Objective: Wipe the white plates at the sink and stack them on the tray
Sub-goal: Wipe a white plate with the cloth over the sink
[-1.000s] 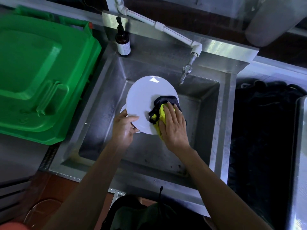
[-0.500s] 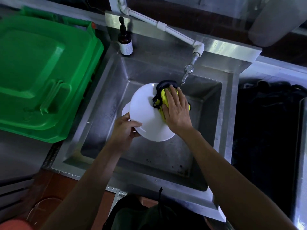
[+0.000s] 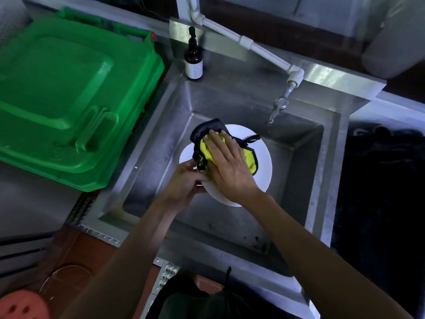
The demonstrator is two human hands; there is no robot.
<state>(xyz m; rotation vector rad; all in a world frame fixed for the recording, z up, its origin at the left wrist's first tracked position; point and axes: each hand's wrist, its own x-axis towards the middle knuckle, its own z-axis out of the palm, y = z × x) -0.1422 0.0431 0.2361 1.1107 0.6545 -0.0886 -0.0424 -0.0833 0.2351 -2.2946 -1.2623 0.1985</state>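
While the left hand [image 3: 184,180] grips the near-left rim of the white plate [image 3: 262,162] over the sink [image 3: 299,157], the right hand [image 3: 230,166] presses flat, fingers extended, on the yellow-and-black cloth [image 3: 204,146]. Far left, the brown bottle [image 3: 193,61] carries an illegible label.

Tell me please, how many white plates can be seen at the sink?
2. One white plate is held over the sink under the cloth; a second plate's edge peeks out beneath it. More may be hidden.
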